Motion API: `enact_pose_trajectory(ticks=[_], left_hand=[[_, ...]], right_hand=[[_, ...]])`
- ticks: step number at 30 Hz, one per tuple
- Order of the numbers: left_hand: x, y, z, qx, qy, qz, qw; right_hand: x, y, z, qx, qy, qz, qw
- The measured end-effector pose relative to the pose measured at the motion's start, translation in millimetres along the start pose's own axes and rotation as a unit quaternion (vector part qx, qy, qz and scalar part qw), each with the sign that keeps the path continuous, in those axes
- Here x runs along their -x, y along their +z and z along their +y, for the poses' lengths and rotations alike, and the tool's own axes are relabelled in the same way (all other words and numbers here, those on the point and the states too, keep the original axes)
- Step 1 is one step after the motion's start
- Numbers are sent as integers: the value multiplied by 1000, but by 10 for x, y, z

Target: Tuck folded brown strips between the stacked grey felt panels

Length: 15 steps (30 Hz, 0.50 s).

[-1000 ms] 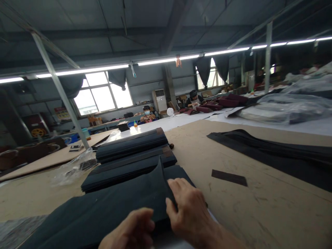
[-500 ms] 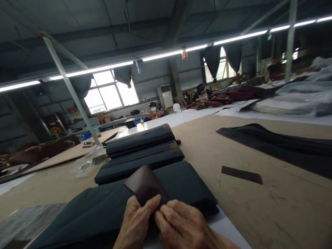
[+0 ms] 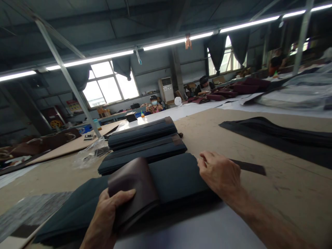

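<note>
A dark brown folded sheet is held in my left hand, thumb on top and fingers hidden beneath. It lies over the near pile of dark green fabric, which spreads out to the left. My right hand is at the right end of that pile, its fingers curled together; whether anything is between the fingertips cannot be made out. Two more folded dark green stacks, one behind the near pile and another farther back, have brown patches at their right ends.
A dark strip lies on the brown tabletop beyond my right hand. Black fabric is at the right, clear plastic at the left. Several people, one masked person among them, are at the far tables.
My hands have moved apart: the left one leftward with the brown sheet, the right one away from it to the right end of the pile. More of the brown sheet shows.
</note>
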<state>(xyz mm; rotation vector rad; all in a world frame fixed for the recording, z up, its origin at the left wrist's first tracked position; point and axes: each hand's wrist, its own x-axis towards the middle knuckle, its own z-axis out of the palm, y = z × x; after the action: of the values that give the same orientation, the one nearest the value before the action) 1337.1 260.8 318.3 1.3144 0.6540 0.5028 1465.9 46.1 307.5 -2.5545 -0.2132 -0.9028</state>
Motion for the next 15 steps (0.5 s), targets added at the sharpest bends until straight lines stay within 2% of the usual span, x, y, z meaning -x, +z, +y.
enact_pose_trajectory(ticks=[4, 10, 12, 15], left_hand=[[13, 34, -52, -29, -1, -28, 999], [-37, 19, -77, -35, -38, -93, 994], [-59, 20, -65, -30, -33, -84, 995], [-81, 32, -36, -39, 11, -43, 998]], right_hand=[[-95, -56, 34, 19, 98, -112, 989], [-143, -26, 125, -17, 119, -222, 968], [-156, 11, 170, -42, 122, -250, 960], [-172, 69, 234, -91, 136, -263, 951]])
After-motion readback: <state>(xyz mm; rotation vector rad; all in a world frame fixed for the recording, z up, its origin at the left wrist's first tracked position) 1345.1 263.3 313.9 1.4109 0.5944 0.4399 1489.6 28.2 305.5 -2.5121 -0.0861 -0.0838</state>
